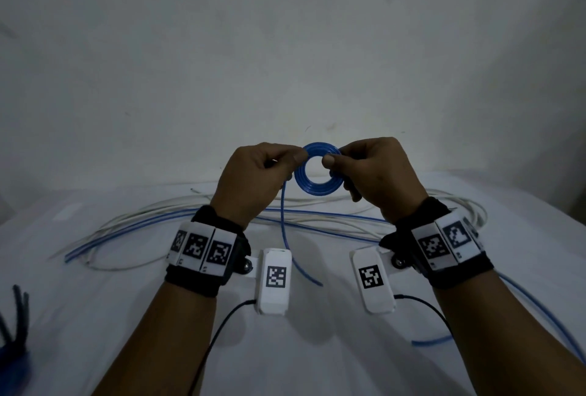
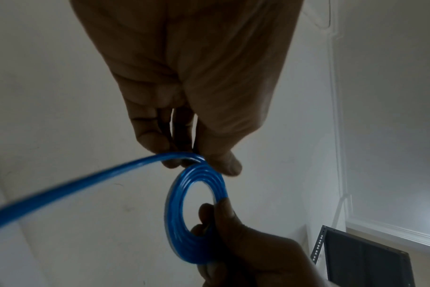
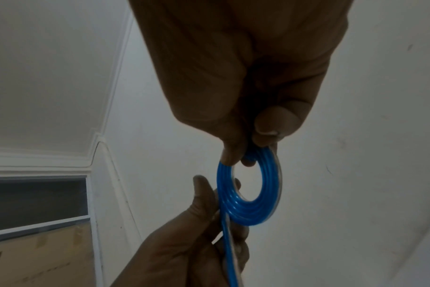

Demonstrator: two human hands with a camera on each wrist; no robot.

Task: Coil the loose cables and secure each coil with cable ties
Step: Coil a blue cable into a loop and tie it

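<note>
A small flat coil of blue cable [image 1: 318, 188] is held up above the white table, between both hands. My left hand [image 1: 293, 157] pinches its left side with thumb and fingers, and my right hand [image 1: 333, 162] pinches its right side. The wrist views show the same blue coil [image 2: 184, 217] [image 3: 260, 196] with several turns. Its loose tail [image 1: 285, 237] hangs from the left side down to the table. In the left wrist view the tail [image 2: 69, 190] runs off to the left. Dark cable ties [image 1: 16, 316] stick up at the table's left edge.
Loose white cables [image 1: 133, 221] and blue cables [image 1: 333, 230] lie spread across the white table [image 1: 317, 348] behind and under my wrists. Another blue cable [image 1: 539, 310] runs along the right side. A plain white wall stands close behind the table.
</note>
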